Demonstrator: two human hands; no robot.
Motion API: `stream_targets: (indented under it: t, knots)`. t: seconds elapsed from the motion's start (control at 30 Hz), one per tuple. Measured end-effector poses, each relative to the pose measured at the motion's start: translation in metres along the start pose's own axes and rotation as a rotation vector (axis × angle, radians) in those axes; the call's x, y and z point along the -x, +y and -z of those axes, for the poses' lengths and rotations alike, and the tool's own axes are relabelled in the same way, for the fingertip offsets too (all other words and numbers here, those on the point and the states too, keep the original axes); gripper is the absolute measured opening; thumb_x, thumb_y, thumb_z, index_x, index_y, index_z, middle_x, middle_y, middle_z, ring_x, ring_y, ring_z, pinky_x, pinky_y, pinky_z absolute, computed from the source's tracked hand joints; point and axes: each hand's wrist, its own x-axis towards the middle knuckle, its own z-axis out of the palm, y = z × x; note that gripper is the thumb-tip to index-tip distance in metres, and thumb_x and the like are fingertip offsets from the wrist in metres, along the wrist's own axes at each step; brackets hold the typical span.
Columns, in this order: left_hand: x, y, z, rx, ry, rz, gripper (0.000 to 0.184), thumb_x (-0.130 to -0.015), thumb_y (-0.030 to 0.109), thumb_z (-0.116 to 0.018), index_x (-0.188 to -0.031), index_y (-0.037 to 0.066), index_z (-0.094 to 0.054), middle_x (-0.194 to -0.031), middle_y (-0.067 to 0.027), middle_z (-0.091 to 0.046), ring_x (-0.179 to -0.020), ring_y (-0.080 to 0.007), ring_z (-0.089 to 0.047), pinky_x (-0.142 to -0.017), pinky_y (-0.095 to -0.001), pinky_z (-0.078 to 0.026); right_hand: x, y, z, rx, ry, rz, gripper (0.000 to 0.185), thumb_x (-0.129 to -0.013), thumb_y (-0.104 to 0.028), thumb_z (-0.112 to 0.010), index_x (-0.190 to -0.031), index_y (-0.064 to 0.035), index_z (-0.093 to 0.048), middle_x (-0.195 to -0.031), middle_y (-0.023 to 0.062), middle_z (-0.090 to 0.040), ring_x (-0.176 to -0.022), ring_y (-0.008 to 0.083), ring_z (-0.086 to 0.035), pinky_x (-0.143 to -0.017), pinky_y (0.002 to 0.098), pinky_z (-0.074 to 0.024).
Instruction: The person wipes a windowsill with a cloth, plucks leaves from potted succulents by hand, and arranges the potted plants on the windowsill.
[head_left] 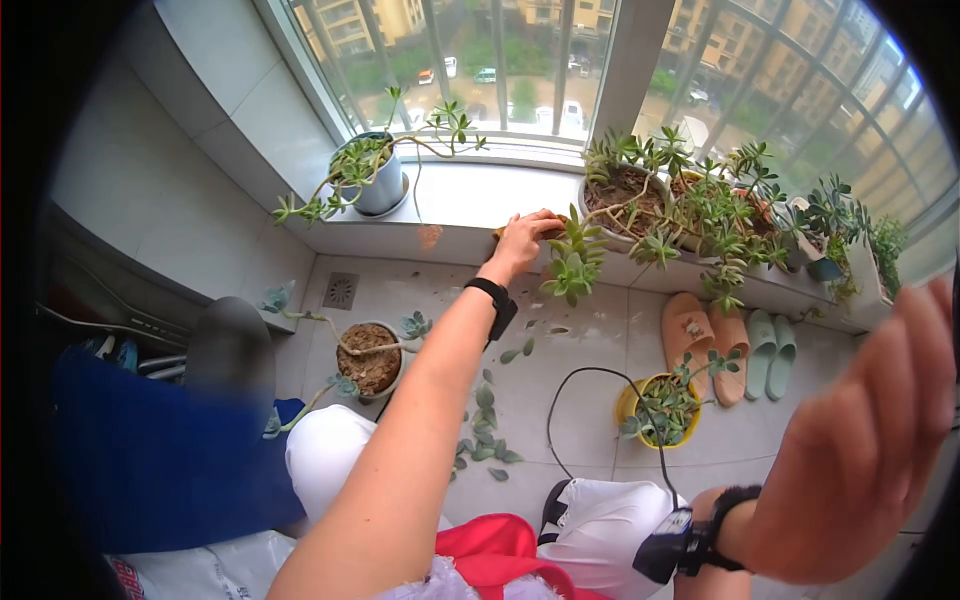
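My left hand [528,240] reaches to the edge of the window ledge, its fingers bent over a brownish-yellow, cloth-like piece [555,232] that they mostly cover. Just right of those fingers, a succulent rosette [575,262] hangs over the ledge from a round pot of soil [625,200]. My right hand [860,450] is raised close to the camera at the right, blurred, with no object visible in it. Its fingers look loosely bent, but the blur hides how closed they are. A black device with a cable [672,545] is strapped at that wrist.
A blue-grey pot [375,180] stands left on the ledge; several potted succulents [730,215] line the right. On the floor are a soil pot [368,360], a yellow pot [668,408], fallen leaves [485,420], pink slippers [705,345], green slippers [770,355] and a drain [341,291].
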Motion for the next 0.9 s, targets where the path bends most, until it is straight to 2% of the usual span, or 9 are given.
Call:
stream_targets:
  t: [0.07, 0.13, 0.27, 0.4, 0.5, 0.67, 0.7, 0.8, 0.9]
  knots:
    - [0.017, 0.003, -0.006, -0.006, 0.095, 0.022, 0.044, -0.077, -0.009, -0.049, -0.107, 0.013, -0.072, -0.113, 0.0006, -0.066, -0.111, -0.0200, -0.061, -0.106, -0.0397, -0.038, -0.012, 0.003, -0.006, -0.018, 0.015, -0.036, 0.033, -0.103, -0.008, -0.041, -0.135, -0.0035, -0.037, -0.092, 0.0104, -0.055, -0.069, 0.0161, -0.052, -0.051, 0.0222, -0.0489]
    - [0.046, 0.020, -0.009, -0.036, 0.290, -0.036, 0.022, -0.076, -0.003, -0.056, -0.086, 0.008, -0.072, -0.095, -0.0054, -0.069, -0.098, -0.0231, -0.064, -0.076, -0.0352, -0.053, -0.030, 0.010, -0.006, -0.066, 0.005, -0.096, 0.031, -0.102, -0.008, -0.041, -0.132, -0.0025, -0.038, -0.091, 0.0100, -0.055, -0.068, 0.0156, -0.051, -0.051, 0.0221, -0.0478]
    - [0.138, 0.047, -0.041, -0.169, 0.436, 0.386, 0.013, -0.073, -0.002, -0.054, -0.076, 0.004, -0.065, -0.088, -0.0113, -0.062, -0.088, -0.0321, -0.061, -0.074, -0.0409, -0.050, -0.066, 0.036, 0.000, -0.205, -0.039, -0.238, 0.026, -0.101, -0.006, -0.041, -0.126, -0.0005, -0.040, -0.089, 0.0091, -0.053, -0.067, 0.0147, -0.049, -0.052, 0.0220, -0.0456]
    - [0.198, 0.049, -0.073, -0.224, 0.249, 0.419, 0.012, -0.078, 0.004, -0.058, -0.080, 0.006, -0.070, -0.092, -0.0128, -0.066, -0.097, -0.0338, -0.063, -0.082, -0.0433, -0.053, -0.090, 0.068, -0.001, -0.327, -0.061, -0.357, 0.021, -0.100, -0.005, -0.041, -0.120, 0.0015, -0.042, -0.086, 0.0083, -0.051, -0.066, 0.0138, -0.047, -0.052, 0.0219, -0.0433]
    - [0.208, 0.056, -0.065, -0.245, -0.197, 0.610, 0.019, -0.081, 0.004, -0.058, -0.090, 0.006, -0.074, -0.097, -0.0168, -0.069, -0.099, -0.0350, -0.066, -0.082, -0.0454, -0.055, -0.103, 0.090, -0.009, -0.397, -0.073, -0.424, 0.018, -0.100, -0.004, -0.041, -0.116, 0.0029, -0.044, -0.085, 0.0076, -0.050, -0.064, 0.0132, -0.046, -0.053, 0.0219, -0.0416]
    - [0.226, 0.058, -0.049, -0.233, -0.537, 0.607, 0.019, -0.083, 0.008, -0.063, -0.097, 0.002, -0.074, -0.108, -0.0200, -0.070, -0.097, -0.0347, -0.070, -0.079, -0.0442, -0.058, -0.103, 0.109, -0.023, -0.413, -0.081, -0.467, 0.014, -0.099, -0.003, -0.041, -0.108, 0.0054, -0.046, -0.082, 0.0066, -0.048, -0.063, 0.0120, -0.044, -0.053, 0.0218, -0.0388]
    - [0.219, 0.060, -0.041, -0.128, -0.772, 0.715, 0.031, -0.081, 0.013, -0.067, -0.110, 0.003, -0.069, -0.116, -0.0208, -0.066, -0.111, -0.0358, -0.064, -0.087, -0.0511, -0.054, -0.096, 0.112, -0.025, -0.392, -0.069, -0.463, 0.013, -0.099, -0.002, -0.041, -0.107, 0.0059, -0.047, -0.081, 0.0063, -0.048, -0.062, 0.0118, -0.043, -0.053, 0.0217, -0.0382]
    - [0.259, 0.104, -0.009, -0.585, -0.451, 0.122, 0.047, -0.079, 0.016, -0.067, -0.124, 0.003, -0.059, -0.123, -0.0208, -0.059, -0.129, -0.0359, -0.048, -0.100, -0.0587, -0.042, -0.045, 0.130, -0.039, -0.106, 0.040, -0.327, 0.016, -0.098, -0.004, -0.044, -0.107, 0.0071, -0.051, -0.083, 0.0042, -0.049, -0.062, 0.0087, -0.041, -0.054, 0.0212, -0.0358]
    - [0.285, 0.070, -0.028, -0.367, -0.829, -0.076, 0.051, -0.081, 0.021, -0.061, -0.128, 0.003, -0.054, -0.124, -0.0200, -0.056, -0.135, -0.0353, -0.037, -0.107, -0.0600, -0.030, -0.007, 0.145, -0.043, 0.338, 0.098, -0.587, 0.022, -0.099, -0.027, -0.055, -0.100, -0.0073, -0.065, -0.080, -0.0004, -0.059, -0.061, 0.0058, -0.048, -0.055, 0.0195, -0.0406]
